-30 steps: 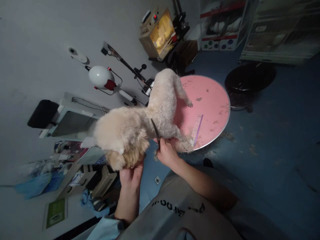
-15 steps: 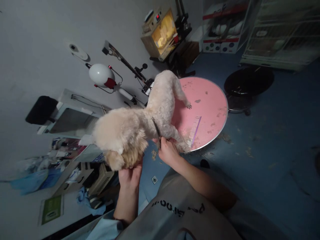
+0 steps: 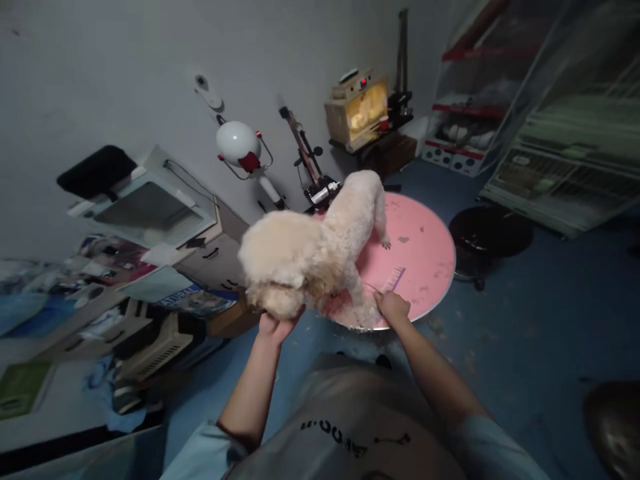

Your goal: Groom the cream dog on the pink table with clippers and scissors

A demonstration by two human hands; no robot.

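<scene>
A cream-coloured dog (image 3: 350, 213) with short-clipped body fur and a fluffy head stands on a round pink table (image 3: 430, 247). My left hand (image 3: 277, 328) cups the dog's chin from below, and its fingertips are partly hidden by fur. My right hand (image 3: 393, 308) is closed round a pair of scissors (image 3: 373, 288), beside the dog's front leg and apart from it. Only a thin part of the blades shows. Just beyond that hand lies a purple-edged metal comb (image 3: 396, 278) on the tabletop, with loose fur clippings about.
A black round stool (image 3: 493, 230) stands right of the table, with wire cages (image 3: 570, 160) behind. At the back are a lit wooden box (image 3: 357, 110) and a white lamp-like device (image 3: 239, 145). A cluttered cabinet (image 3: 215, 260) is on the left.
My right hand has moved the scissors away from the dog's neck to the right, near the comb. The dog's head has turned and shifted right with my left hand; the view has swung.
</scene>
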